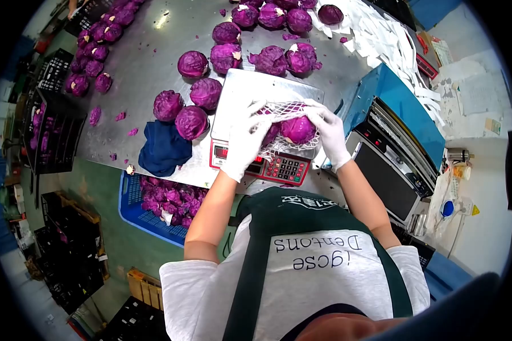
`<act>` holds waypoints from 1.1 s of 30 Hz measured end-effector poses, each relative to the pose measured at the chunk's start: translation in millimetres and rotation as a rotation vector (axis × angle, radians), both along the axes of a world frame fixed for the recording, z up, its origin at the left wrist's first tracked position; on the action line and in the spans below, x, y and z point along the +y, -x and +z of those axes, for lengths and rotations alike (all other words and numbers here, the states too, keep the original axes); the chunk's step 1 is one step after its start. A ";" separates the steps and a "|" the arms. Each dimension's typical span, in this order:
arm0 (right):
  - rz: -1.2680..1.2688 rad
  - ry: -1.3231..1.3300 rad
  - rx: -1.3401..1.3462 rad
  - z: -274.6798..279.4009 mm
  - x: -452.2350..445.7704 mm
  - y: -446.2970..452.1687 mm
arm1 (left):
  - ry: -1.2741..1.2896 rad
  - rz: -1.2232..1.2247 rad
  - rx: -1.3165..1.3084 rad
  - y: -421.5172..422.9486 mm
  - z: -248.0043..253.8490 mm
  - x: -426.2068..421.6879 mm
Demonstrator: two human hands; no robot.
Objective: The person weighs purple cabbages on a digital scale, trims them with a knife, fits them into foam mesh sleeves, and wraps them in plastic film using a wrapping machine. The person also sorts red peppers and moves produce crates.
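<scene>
In white gloves, my left hand and my right hand pinch opposite sides of the opening of a white mesh bag. Inside the net sit red cabbages; one red cabbage shows clearly, and another is partly hidden behind my left fingers. The bag is over a weighing scale with a pale platform and a red front with keys. Part of its display is covered by my left hand and wrist.
Several loose red cabbages stand left of and beyond the scale. A dark blue cloth lies at the metal table's near edge. Below is a blue crate of purple leaves. A blue machine and white strips are on the right.
</scene>
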State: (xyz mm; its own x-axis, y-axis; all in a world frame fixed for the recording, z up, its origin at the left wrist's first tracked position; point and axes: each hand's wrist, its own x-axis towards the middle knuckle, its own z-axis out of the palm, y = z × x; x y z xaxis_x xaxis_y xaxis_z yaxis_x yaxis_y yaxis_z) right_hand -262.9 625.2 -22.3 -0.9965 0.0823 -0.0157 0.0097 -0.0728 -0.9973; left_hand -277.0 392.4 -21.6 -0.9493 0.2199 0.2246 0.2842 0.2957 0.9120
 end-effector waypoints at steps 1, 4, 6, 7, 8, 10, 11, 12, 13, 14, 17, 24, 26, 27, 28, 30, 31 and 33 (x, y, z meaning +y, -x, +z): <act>0.015 0.062 -0.015 -2.7 -0.2 3.0 | -0.030 0.002 0.078 3.2 1.3 -0.8; -0.011 0.435 -0.272 -10.8 10.7 12.5 | -0.407 -0.118 -0.256 13.6 13.2 -11.8; 0.046 0.587 -0.322 -27.2 26.1 18.9 | -0.500 -0.195 -0.172 17.9 6.0 -25.5; 0.059 0.698 -0.328 -19.8 25.6 16.6 | -0.716 -0.292 -0.252 24.2 -8.3 -36.6; 0.069 0.808 -0.335 -6.2 25.0 11.1 | -0.928 -0.385 -0.343 30.0 -14.7 -45.9; 0.060 0.843 -0.282 -5.4 28.6 5.4 | -1.021 -0.174 -0.399 19.9 -19.0 -48.0; 0.040 0.764 -0.226 -7.5 29.7 4.0 | -0.875 0.084 -0.399 11.5 -3.7 -41.1; -0.042 0.503 -0.195 -9.6 28.2 1.5 | -0.552 0.228 -0.493 1.1 14.6 -35.8; -0.121 0.243 -0.162 -8.8 24.1 -0.9 | -0.285 0.155 -0.274 -1.9 -29.9 -48.4; -0.075 -0.055 -0.171 -11.6 21.0 -5.0 | -0.345 0.239 -0.301 -6.8 -32.3 -34.5; -0.026 0.107 -0.348 -15.0 4.0 -15.1 | -0.391 0.339 -0.391 -21.7 -31.1 -8.2; 0.014 -0.770 0.345 20.2 -15.0 -32.3 | 0.150 0.266 0.062 -38.4 -4.6 18.3; 0.014 -0.672 0.329 16.9 -13.5 -20.4 | 0.028 0.289 0.074 -37.5 -4.7 18.0; 0.048 -0.445 0.169 18.1 -10.5 -16.6 | -0.023 0.293 0.050 -38.8 -3.7 18.8; 0.124 -0.217 0.087 18.8 -4.9 -12.5 | -0.094 0.368 -0.069 -39.5 -1.3 22.4; 0.234 0.172 -0.107 35.4 6.2 -12.6 | -0.388 0.323 -0.123 -34.4 -13.9 18.6; 0.262 0.172 -0.084 30.9 13.2 -13.5 | -0.545 0.305 -0.182 -31.1 -14.0 16.5; 0.288 0.187 -0.074 22.1 24.0 -14.9 | -0.899 0.233 -0.359 -30.8 -12.1 3.5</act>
